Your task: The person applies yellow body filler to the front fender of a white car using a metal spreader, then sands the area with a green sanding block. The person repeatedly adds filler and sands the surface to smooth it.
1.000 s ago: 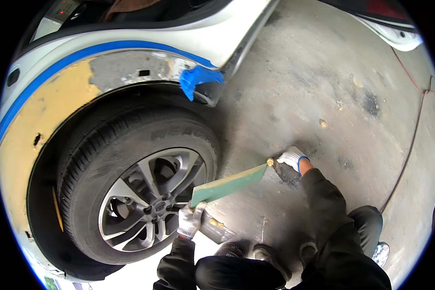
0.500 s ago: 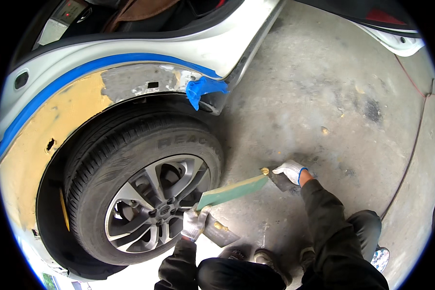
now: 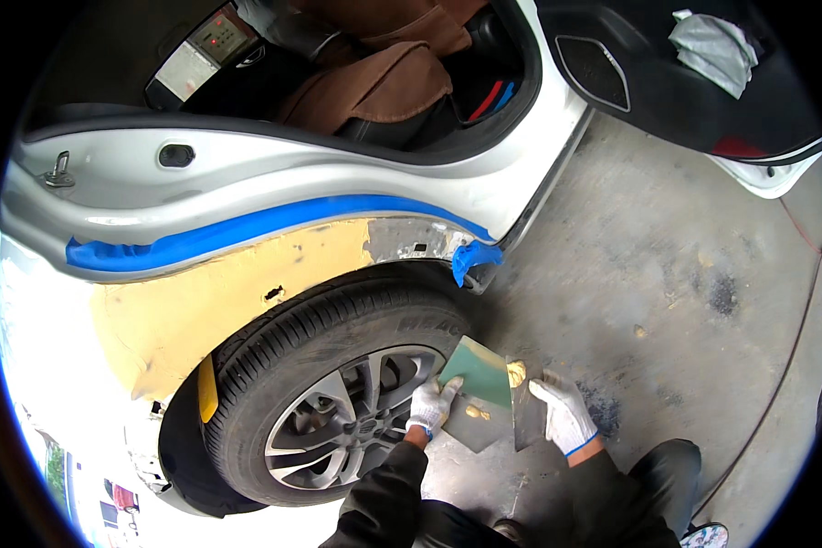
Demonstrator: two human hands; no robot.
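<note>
Left hand [image 3: 432, 405]: white glove. Right hand [image 3: 566, 416]: white glove, blue cuff edge. Green plate [image 3: 484, 373], at the left fingertips: plain green, pale beige band along its upper right margin. Grey plate [image 3: 473, 431], below the left fingertips: dull grey, with yellow putty [image 3: 477, 414]. Blade [image 3: 526, 416], at the right fingertips: dark grey, carrying a yellow dab [image 3: 517, 374]. Wheel [image 3: 368, 427], left of the left fingers: silver-grey and black spokes. Tyre [image 3: 247, 402], farther left: black. Fender [image 3: 247, 288], beyond the left fingers: matt yellow, turning mottled grey and white rightward. Tape [image 3: 288, 219], above it: solid blue. Floor [image 3: 603, 228], beyond the right fingers: grey, blotched black.
</note>
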